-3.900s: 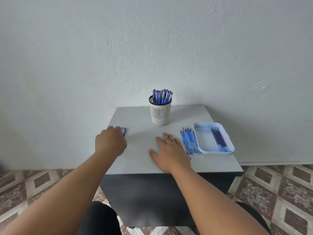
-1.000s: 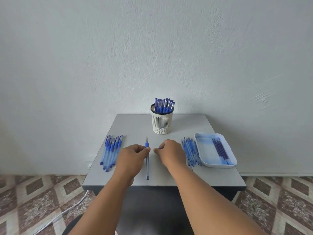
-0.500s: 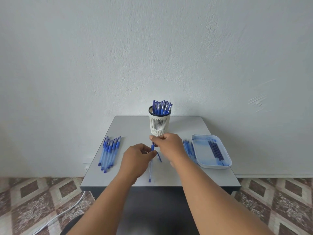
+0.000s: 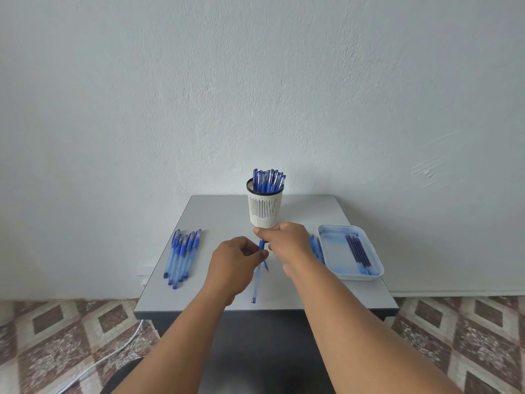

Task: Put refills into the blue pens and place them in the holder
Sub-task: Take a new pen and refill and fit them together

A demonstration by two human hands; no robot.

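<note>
Since half a second ago the two hands have drawn slightly apart along the pen, the right hand (image 4: 287,242) a little higher in front of the holder, and the pen barrel (image 4: 256,282) stands more nearly upright over the grey table (image 4: 216,211); a second ago the pen lay flat on that table. The left hand (image 4: 235,263) has its fingers curled, pinching the pen at its blue grip; the right hand is closed over the pen's top end, though what exactly it pinches there is hidden by its own fingers. A thin blue sliver (image 4: 266,265) shows just below the hands; whether it is a cap clip or a refill I cannot tell.

By my judgement the step is opening the pen to take a refill; it would go best with the barrel held steady by the left hand and the right pulling or twisting straight along the axis, well short of the holder.

The white slotted holder (image 4: 265,209), already full of blue pens, stands just behind the right hand and is the thing most likely to be knocked; the white tray (image 4: 333,251) with dark refills (image 4: 357,250) sits to the right; loose blue sticks (image 4: 316,247) lie beside it, partly hidden by the right wrist; a row of blue pens (image 4: 183,254) waits on the left.
</note>
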